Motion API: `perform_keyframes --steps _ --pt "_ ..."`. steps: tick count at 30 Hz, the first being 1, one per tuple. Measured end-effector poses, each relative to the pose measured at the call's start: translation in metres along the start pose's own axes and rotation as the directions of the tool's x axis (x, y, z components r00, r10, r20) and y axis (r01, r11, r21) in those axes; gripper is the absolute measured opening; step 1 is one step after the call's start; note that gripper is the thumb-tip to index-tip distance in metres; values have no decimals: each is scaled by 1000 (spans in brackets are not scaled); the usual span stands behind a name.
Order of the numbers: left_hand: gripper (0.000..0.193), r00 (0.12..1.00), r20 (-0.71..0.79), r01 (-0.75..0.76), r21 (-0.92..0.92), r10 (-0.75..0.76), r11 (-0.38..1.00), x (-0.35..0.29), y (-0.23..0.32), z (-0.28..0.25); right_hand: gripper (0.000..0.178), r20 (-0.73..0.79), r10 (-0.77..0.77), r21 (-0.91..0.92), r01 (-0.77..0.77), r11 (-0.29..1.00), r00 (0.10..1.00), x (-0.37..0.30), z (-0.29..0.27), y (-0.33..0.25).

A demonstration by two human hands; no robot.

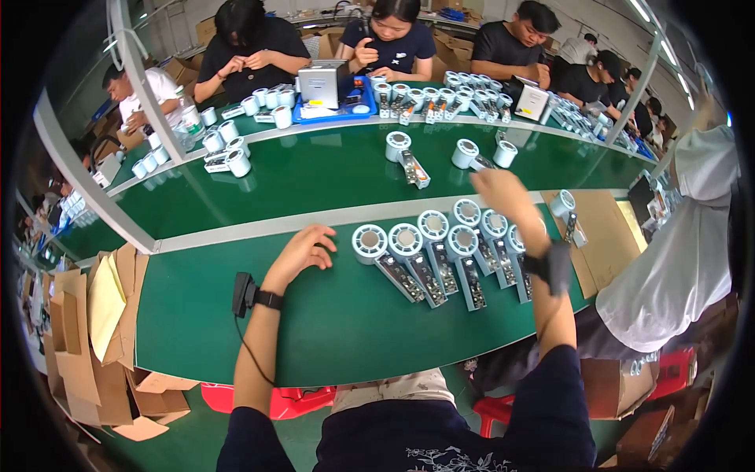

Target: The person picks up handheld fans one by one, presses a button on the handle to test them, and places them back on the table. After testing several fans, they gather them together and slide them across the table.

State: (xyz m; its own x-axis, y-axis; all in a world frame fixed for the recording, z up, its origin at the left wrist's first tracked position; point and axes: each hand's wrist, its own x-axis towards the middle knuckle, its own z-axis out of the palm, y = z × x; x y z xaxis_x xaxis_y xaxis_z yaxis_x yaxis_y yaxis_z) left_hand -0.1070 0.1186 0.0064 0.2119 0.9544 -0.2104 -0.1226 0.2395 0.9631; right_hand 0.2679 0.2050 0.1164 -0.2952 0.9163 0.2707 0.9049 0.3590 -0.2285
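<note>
My left hand hovers over the green near table, left of a group of devices. Its fingers are apart, slightly curled, and hold nothing. My right hand reaches across the rail to the far belt, beside the handle of a pale-blue device with a round head. Its fingers are partly hidden and blurred, so I cannot tell whether they grip that handle. On the near table stand several similar devices, round grilles up, handles toward me with electronics exposed. My right forearm covers part of the rightmost ones.
A metal rail separates near table and green belt. More devices lie on the belt; another rests on cardboard at right. A person in a pale garment is close on my right. Cardboard boxes stand left; co-workers sit opposite.
</note>
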Motion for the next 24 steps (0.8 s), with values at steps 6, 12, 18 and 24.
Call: perform_keyframes --steps 6,12,18,24 --pt "25 977 -101 -191 -13 188 982 10 -15 14 46 226 94 134 -126 983 970 111 115 -30" --pt "26 949 -144 -288 -31 281 957 21 -24 -2 52 230 206 176 -249 952 951 133 163 -51" --pt "31 940 -177 -315 -133 290 940 22 -24 -8 52 560 131 586 -503 636 818 128 158 -130" --pt "38 938 -209 -347 -497 278 796 13 -7 2 60 427 -285 617 -46 785 858 77 165 -217"
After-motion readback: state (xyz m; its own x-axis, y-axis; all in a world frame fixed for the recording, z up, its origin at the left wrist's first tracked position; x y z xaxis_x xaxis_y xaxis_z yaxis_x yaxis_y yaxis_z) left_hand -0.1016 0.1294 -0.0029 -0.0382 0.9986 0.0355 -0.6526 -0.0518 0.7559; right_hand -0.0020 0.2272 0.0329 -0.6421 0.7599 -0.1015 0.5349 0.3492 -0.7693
